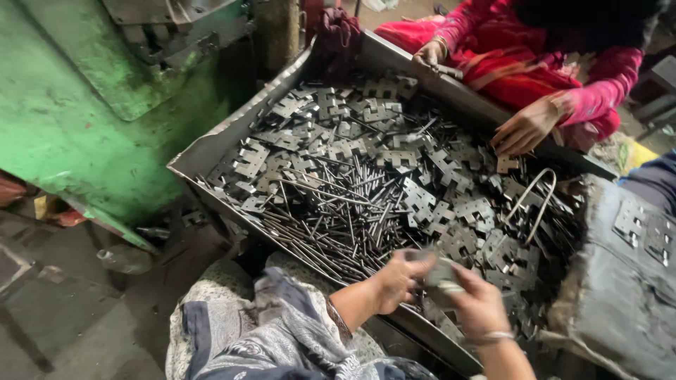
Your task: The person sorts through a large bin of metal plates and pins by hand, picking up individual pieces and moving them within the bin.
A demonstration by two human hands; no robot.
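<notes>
My left hand (396, 280) and my right hand (477, 304) meet over the near edge of a big metal tray (211, 149). Together they pinch a small flat metal plate (436, 271), blurred between the fingers. The tray holds several notched steel stampings (422, 200) and thin steel rods (338, 211) heaped together. A bent wire loop (531, 200) lies on the pile at the right.
A person in pink sits across the tray, one hand (524, 128) on the pile and the other hand (429, 53) on the far rim. A green machine (84, 119) stands at the left. Grey sacking (620, 281) with plates on it lies at the right.
</notes>
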